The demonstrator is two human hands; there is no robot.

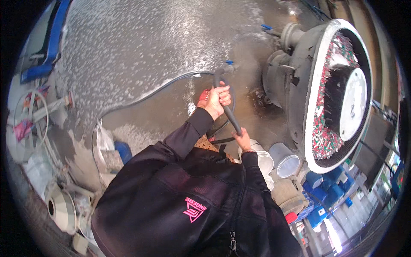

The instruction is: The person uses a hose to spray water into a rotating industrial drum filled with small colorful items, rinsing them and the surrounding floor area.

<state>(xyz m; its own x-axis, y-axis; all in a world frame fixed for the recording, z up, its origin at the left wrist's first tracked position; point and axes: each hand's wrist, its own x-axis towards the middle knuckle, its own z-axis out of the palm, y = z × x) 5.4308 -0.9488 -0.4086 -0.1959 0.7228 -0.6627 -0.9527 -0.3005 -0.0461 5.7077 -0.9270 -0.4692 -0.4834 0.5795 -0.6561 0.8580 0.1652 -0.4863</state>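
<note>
A thick dark hose (230, 116) slants across in front of me, held in both hands. My left hand (219, 100) is closed around its upper part, and my right hand (243, 140) grips the lower end, nearer my body. Below the right hand, a dark length bends away to the left. The hose's far end points at the wet floor (141, 47), close to a small blue fitting (229, 62). A thinner hose (167, 83) curves along the floor from the left and passes behind my left hand. Something red (204, 96) shows beside that wrist.
To the right stands a large round machine (295, 81) with a white rim and red, green and white bits inside. White buckets (287, 162) stand by my right arm, with blue containers (327, 192) beyond. At left are a blue frame (53, 47), a white bag (104, 138) and clutter.
</note>
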